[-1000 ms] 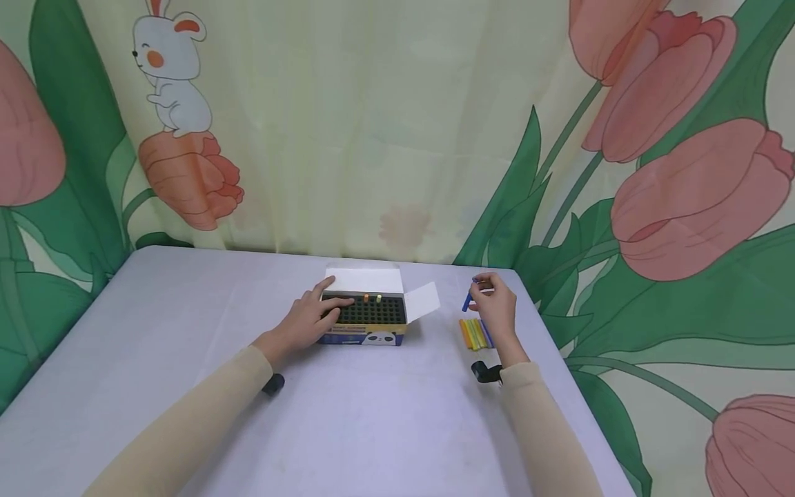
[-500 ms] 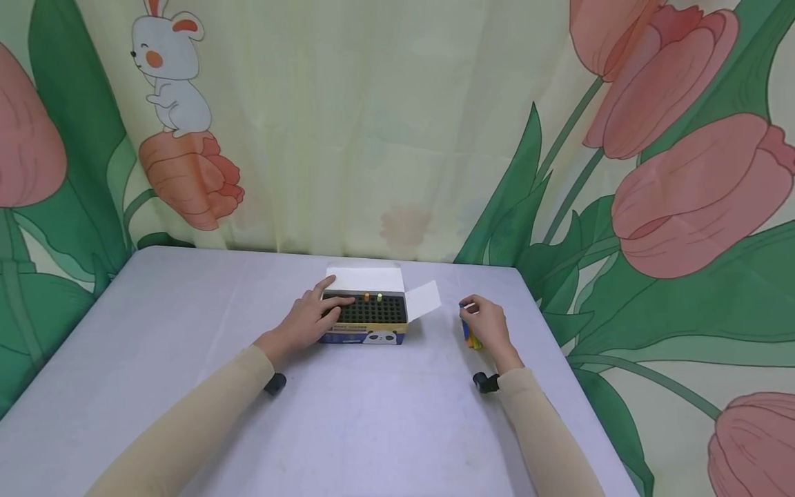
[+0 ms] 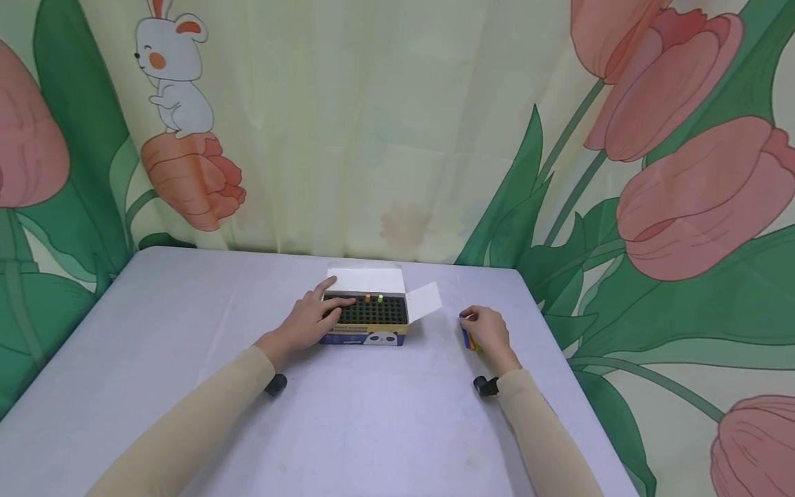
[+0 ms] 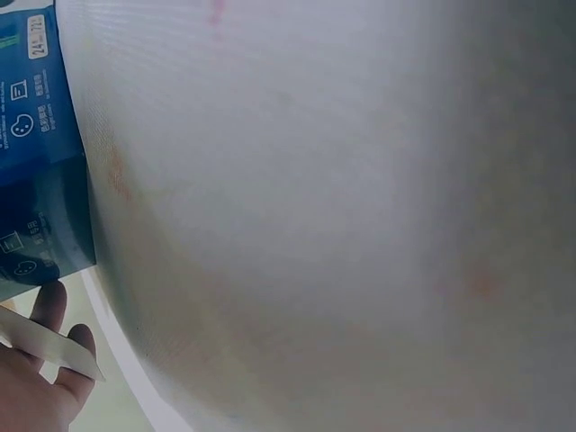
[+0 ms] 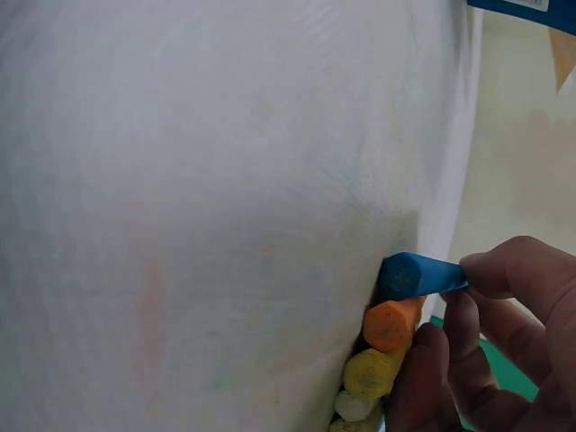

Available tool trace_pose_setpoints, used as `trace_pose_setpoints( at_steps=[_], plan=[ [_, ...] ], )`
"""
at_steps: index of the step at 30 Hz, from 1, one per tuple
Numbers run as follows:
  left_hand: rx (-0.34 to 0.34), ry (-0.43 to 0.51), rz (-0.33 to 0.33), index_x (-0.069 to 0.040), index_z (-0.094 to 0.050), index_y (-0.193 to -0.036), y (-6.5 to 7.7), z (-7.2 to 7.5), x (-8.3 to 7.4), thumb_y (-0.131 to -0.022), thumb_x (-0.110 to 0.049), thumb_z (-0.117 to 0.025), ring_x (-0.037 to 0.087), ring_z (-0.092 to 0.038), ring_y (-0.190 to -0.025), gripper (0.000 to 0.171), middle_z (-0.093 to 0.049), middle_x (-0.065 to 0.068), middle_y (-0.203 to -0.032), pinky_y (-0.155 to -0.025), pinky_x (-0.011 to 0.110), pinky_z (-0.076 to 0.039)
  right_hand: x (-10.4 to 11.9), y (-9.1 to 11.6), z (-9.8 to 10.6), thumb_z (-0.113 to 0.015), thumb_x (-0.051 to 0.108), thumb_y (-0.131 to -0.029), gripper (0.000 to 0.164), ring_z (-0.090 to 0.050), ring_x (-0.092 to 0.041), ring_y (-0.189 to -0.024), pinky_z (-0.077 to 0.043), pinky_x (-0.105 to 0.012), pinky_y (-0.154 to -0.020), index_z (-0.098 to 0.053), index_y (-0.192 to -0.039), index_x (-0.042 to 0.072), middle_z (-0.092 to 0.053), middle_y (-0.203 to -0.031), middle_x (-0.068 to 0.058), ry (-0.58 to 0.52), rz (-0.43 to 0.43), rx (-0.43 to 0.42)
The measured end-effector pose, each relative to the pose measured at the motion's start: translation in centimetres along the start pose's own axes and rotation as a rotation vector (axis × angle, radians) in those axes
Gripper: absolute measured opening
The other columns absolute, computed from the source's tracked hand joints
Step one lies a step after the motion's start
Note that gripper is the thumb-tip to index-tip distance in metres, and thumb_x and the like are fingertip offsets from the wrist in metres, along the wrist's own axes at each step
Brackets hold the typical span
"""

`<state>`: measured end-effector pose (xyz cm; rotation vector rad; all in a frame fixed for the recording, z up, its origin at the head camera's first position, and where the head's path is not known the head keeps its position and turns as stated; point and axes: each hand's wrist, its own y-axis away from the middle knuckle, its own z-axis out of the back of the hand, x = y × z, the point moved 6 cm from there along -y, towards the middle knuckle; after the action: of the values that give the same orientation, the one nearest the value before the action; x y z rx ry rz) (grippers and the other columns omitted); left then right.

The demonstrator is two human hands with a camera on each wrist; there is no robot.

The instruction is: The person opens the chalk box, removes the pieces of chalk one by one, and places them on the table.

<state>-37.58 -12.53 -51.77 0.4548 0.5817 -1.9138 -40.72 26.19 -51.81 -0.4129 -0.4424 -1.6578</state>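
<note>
My left hand [image 3: 302, 319] rests on the chalk box [image 3: 360, 339] with fingers spread, one on the black holed insert [image 3: 375, 312] and another at the raised lid [image 3: 366, 279]. An orange chalk [image 3: 368, 298] and a pale yellow chalk [image 3: 380, 299] stand in the insert's back row. On the right, my right hand [image 3: 487, 331] pinches a blue chalk [image 5: 418, 276] between thumb and fingers. The blue chalk lies against the end of a row with an orange chalk [image 5: 391, 324] and a yellow chalk [image 5: 369, 373]. From above, the hand hides most of that row.
A white side flap [image 3: 424, 301] sticks out from the box toward the right hand. The white-clothed table [image 3: 373, 421] ends at a back edge before a printed curtain [image 3: 348, 138]. Black wrist cameras, one of them the right wrist camera [image 3: 486, 385], sit below the hands.
My right hand has come down and slightly left, lowering the blue chalk from above the row to the table at its left end. My left hand stays on the box.
</note>
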Motion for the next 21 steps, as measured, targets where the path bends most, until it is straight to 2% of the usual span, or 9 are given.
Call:
trace_pose_setpoints(
  at_steps=[15,21],
  plan=[
    [0.0,-0.001,0.017,-0.03,-0.065,-0.143,-0.02,0.09,-0.27,-0.11,-0.032,-0.04,0.052,-0.047,-0.131,0.042,-0.016,0.012,-0.173,-0.103,0.073,-0.033,0.05,-0.13,-0.86,-0.071,0.018,-0.097,0.019,-0.064,-0.025,-0.091,-0.052,-0.039,-0.079,-0.075,-0.112,0.008,-0.072,-0.104,-0.011,-0.009,0.003,0.029],
    [-0.004,0.013,0.018,-0.031,-0.065,-0.143,-0.09,0.09,-0.05,-0.11,-0.034,-0.039,0.053,-0.045,-0.134,0.042,-0.016,0.011,-0.173,-0.105,0.075,-0.031,-0.03,-0.25,-0.9,-0.071,0.018,-0.097,0.02,-0.062,-0.027,-0.092,-0.052,-0.04,-0.08,-0.074,-0.114,0.007,-0.071,-0.106,-0.013,-0.01,-0.012,0.04]
  ],
)
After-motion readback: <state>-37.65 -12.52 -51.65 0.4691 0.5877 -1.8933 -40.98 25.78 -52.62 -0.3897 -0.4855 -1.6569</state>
